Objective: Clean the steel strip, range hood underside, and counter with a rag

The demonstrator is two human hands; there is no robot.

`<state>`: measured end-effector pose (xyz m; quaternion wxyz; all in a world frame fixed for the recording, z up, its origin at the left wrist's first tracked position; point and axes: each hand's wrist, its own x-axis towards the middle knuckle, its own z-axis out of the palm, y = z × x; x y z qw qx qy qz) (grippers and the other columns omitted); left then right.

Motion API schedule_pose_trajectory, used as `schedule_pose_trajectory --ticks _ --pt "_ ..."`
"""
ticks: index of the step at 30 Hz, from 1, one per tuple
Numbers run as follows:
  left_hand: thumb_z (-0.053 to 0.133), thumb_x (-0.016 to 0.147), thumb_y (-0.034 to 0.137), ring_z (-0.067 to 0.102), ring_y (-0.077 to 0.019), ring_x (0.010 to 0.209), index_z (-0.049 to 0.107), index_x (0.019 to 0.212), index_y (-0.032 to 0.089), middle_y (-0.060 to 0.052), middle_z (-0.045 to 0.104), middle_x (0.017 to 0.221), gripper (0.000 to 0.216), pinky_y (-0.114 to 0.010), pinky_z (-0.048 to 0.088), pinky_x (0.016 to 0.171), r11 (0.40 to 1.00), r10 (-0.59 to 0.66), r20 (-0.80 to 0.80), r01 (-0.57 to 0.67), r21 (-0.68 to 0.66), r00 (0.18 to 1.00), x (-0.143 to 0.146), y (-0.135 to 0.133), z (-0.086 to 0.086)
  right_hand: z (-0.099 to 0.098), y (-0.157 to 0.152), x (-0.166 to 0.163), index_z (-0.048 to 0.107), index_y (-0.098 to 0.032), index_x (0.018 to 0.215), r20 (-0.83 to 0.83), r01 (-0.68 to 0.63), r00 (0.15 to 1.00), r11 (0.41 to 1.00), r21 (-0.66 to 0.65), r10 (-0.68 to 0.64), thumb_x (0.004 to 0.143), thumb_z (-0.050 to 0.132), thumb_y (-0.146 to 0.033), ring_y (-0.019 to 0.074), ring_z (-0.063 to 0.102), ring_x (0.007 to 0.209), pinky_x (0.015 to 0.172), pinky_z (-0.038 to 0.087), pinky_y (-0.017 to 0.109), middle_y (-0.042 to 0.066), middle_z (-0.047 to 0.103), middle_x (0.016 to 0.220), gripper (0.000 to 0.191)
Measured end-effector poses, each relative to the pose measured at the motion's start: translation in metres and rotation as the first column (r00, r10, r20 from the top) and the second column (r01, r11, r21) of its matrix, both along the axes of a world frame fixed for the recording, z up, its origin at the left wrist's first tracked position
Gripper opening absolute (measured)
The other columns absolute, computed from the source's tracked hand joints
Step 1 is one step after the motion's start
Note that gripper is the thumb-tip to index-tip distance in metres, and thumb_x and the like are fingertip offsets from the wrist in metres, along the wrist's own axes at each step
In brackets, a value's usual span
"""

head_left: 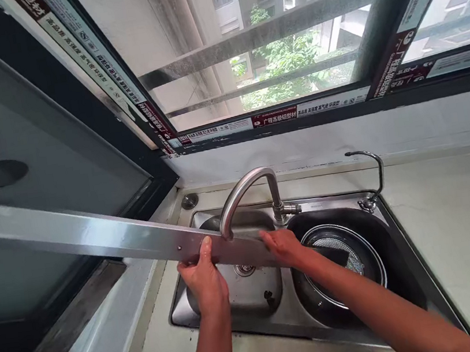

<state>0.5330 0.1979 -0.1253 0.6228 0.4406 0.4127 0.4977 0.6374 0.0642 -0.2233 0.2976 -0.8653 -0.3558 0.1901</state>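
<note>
A long, flat silvery metal panel slants across the head view from the left edge to over the sink. My left hand grips its lower edge, thumb on the face near a small hole, other fingers partly hidden. Closer to the panel's right end, my right hand holds it, with the fingers mostly on its far side. The curved steel faucet arches over the panel, its spout end close to the metal; whether they touch I cannot tell. Beneath is the double-bowl sink.
A round dark pan with a shiny rim lies in the right bowl. A thin hooked tap stands at the back right. The window frame runs behind the counter, and a dark-framed glass panel leans at left.
</note>
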Motion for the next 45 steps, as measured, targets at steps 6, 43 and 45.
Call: schedule_pose_trajectory --ticks 6,43,45 --pt "0.090 0.065 0.027 0.068 -0.0121 0.082 0.062 0.098 0.017 0.000 0.071 0.096 0.045 -0.027 0.057 0.078 0.997 -0.051 0.012 0.052 -0.060 0.999 -0.012 0.004 -0.002 0.075 0.062 -0.036 0.066 -0.023 0.111 0.123 -0.105 0.988 0.988 0.117 0.090 0.102 0.031 -0.071 0.0242 0.071 0.092 0.070 0.046 0.030 0.008 0.075 0.101 0.060" --pt "0.086 0.065 0.020 0.065 -0.0176 0.112 0.056 0.099 0.017 -0.002 0.065 0.112 0.045 -0.049 0.048 0.115 0.963 0.150 0.045 -0.157 0.221 0.988 -0.031 0.049 0.057 0.038 0.046 0.010 0.070 -0.023 0.109 -0.025 -0.360 0.932 0.930 0.081 0.363 0.100 0.034 -0.074 0.0265 0.070 0.096 0.073 0.040 0.031 0.008 0.076 0.106 0.063" --pt "0.084 0.062 0.014 0.065 -0.0186 0.115 0.057 0.101 0.017 -0.003 0.066 0.114 0.047 -0.050 0.048 0.116 0.957 0.159 0.044 -0.164 0.237 0.986 -0.035 0.050 0.061 0.047 0.058 0.014 0.071 -0.024 0.111 -0.024 -0.356 0.933 0.930 0.091 0.359 0.101 0.035 -0.070 0.0267 0.070 0.094 0.077 0.043 0.032 0.008 0.075 0.103 0.060"
